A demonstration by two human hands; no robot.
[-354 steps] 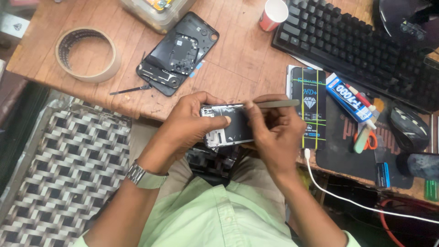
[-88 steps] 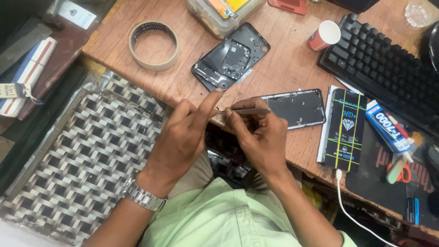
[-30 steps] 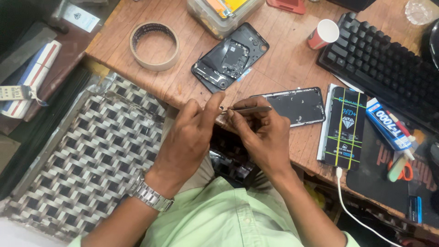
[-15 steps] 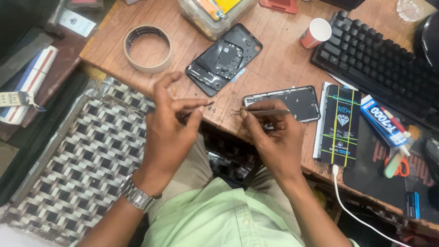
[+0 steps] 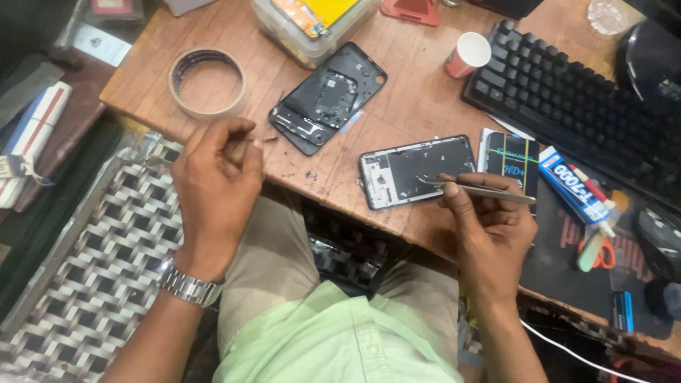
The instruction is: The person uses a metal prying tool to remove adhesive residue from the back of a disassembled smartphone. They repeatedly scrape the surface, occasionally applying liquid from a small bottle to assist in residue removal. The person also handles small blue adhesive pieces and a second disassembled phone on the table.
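Single head-worn camera, aimed steeply downward from above the seated person's lap, at close range, covering the table (image 5: 418,106) edge and both forearms.

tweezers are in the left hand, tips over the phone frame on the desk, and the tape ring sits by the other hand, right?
Not quite. The head view shows the tweezers in the right hand, not the left. Their tips are over the phone frame on the desk, and the tape ring sits near the left hand.
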